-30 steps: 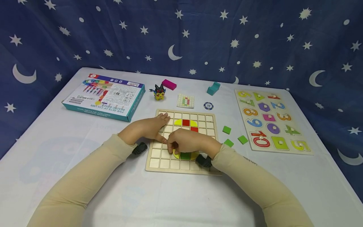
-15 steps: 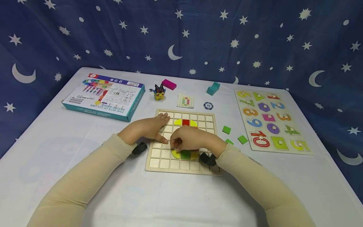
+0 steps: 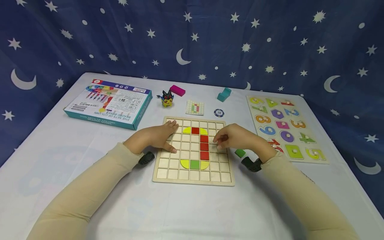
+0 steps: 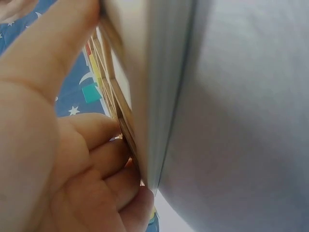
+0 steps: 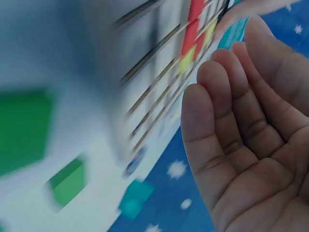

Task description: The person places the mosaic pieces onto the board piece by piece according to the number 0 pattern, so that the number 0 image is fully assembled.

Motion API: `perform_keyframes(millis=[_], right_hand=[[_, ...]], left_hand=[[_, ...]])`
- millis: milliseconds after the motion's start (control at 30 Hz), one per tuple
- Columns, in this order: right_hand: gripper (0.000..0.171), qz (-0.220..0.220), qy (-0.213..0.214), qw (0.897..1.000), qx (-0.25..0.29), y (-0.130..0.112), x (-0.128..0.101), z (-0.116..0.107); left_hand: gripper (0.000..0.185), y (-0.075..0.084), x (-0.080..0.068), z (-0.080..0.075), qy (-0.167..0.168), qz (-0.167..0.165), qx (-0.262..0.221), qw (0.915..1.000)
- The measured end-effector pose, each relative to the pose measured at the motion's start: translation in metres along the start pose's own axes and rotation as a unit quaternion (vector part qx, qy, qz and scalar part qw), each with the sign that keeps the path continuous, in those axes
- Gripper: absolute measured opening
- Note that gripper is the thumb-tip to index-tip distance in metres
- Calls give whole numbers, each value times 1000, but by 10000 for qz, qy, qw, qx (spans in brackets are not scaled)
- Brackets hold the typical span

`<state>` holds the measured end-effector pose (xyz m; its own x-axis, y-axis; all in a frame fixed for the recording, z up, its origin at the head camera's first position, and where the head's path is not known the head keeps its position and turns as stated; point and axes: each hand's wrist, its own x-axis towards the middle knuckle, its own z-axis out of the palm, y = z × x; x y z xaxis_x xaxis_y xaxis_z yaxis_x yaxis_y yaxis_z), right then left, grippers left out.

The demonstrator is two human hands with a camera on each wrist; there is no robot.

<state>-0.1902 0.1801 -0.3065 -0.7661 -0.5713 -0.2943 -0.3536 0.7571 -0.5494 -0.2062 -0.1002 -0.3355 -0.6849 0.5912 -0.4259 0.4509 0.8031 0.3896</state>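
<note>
A wooden grid board (image 3: 193, 182) lies on the table. Its cells hold a column of red tiles (image 3: 204, 146), another red tile (image 3: 195, 130) between two yellow rounded pieces at the top, and a green tile (image 3: 194, 164) between two yellow rounded pieces (image 3: 184, 164) lower down. My left hand (image 3: 157, 136) rests spread on the board's left edge, fingertips at the frame in the left wrist view. Over the board's right side hovers my right hand (image 3: 237, 136). Its fingers are loosely bent and hold nothing, as the right wrist view (image 5: 246, 125) shows.
Loose green tiles (image 3: 240, 153) lie right of the board, partly hidden by the right hand. Beyond are a number puzzle (image 3: 282, 125), a pattern card (image 3: 194, 108), a chip (image 3: 219, 112), a small figure (image 3: 166, 99), a pink block (image 3: 177, 90), a teal block (image 3: 224, 94) and a box (image 3: 108, 103).
My right hand has left the lower middle of the board and moved right, uncovering the red column and the lower row. The left hand stays in place.
</note>
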Motion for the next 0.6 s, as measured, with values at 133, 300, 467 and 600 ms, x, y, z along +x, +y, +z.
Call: perform_keyframes(millis=[133,300,467,600], right_hand=[[19,290,121,9995,-41,26,-13,-4],[19,618,156,9979,-118,51,-27,-4],[24,805,150,9964,199,63,-35,1],[23,657,189,9974,242,65,-36,5]], left_hand=[[99,1,0,0,-18,-6,31,10000],[98,2,0,0,-33,-19,49,10000],[98,2,0,0,-38,-46,20,10000],[98,2,0,0,-46,-77,21,10000]])
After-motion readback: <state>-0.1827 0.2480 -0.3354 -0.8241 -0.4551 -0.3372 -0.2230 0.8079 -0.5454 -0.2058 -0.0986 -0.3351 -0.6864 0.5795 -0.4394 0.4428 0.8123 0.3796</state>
